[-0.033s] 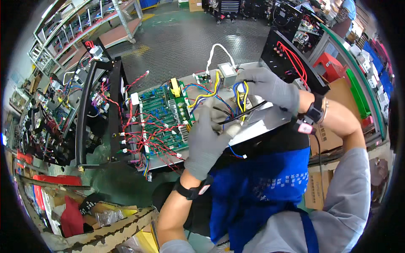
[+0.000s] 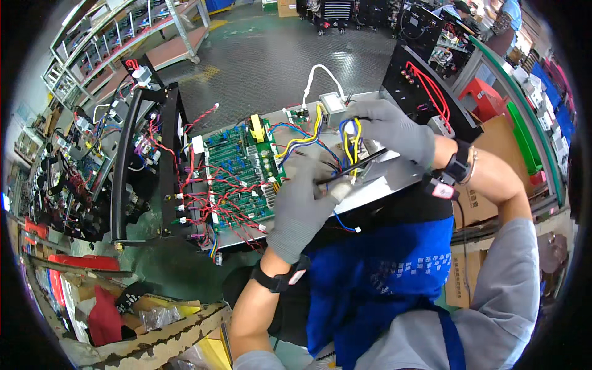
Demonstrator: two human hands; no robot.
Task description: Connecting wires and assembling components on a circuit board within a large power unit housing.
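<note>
My left hand (image 2: 297,213), in a grey glove, has its fingers curled around one end of a thin black cable (image 2: 365,163). The cable slants up to the right, under my right hand (image 2: 394,132). Also gloved, that hand is closed at the looped yellow, blue and white wires (image 2: 351,140); its fingertips are partly hidden. Left of my hands, a green circuit board (image 2: 237,169) lies in an open metal chassis (image 2: 401,176). Red twisted wires (image 2: 216,200) with white plugs spread over the board. Behind the hands stands a silvery metal box (image 2: 333,110) with a white cable (image 2: 322,68) arching beside it.
A black panel (image 2: 425,89) with red wires rises at the chassis' right end; a black handled frame (image 2: 126,160) stands left. Shelving (image 2: 123,37) is far left. Cardboard (image 2: 493,145), a green tray (image 2: 524,139) and a red bin (image 2: 484,98) are at right. People work at far right.
My left hand's fingers have curled in further around the black cable, where the index finger was stretched forward before. My right hand has shifted only slightly at the wires.
</note>
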